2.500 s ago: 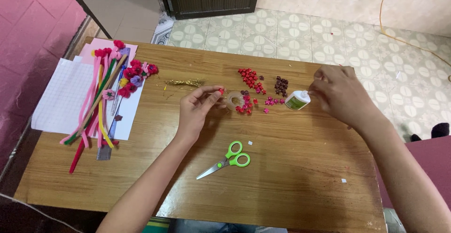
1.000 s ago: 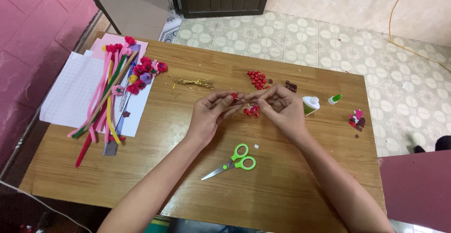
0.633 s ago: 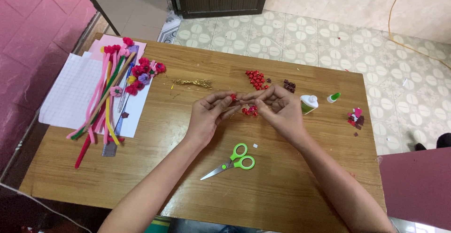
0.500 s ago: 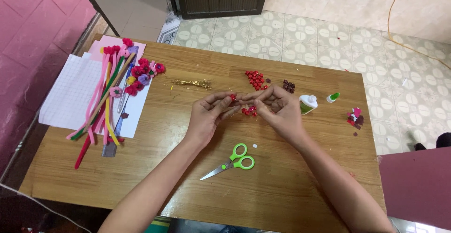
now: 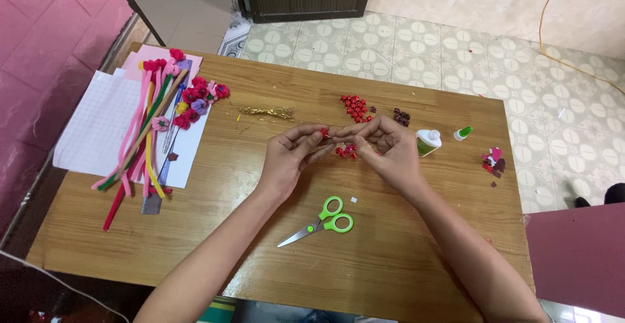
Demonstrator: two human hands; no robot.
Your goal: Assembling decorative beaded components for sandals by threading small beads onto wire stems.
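Starting at the left edge of the bench, white sheets lie under a bundle of pipe cleaners topped with small red and pink paper flowers. Gold tinsel lies nearer the far edge, just left of the hands.

Over the middle of the bench the left hand has its fingers pinched together on a tiny red flower. The right hand meets it from the other side, fingers closed to a pinch right against the same flower; whether they grip the flower itself or a thin stem on it is too small to tell. The flower is held above the wood, not resting on it. A few red bits lie on the bench directly under the hands.

Green scissors lie shut toward the near edge, below the hands. Beyond the hands, near the far edge, sit a heap of red beads and a darker heap. Just right of the right hand stands a white glue bottle, its green cap beside it. Paper scraps lie by the right edge.
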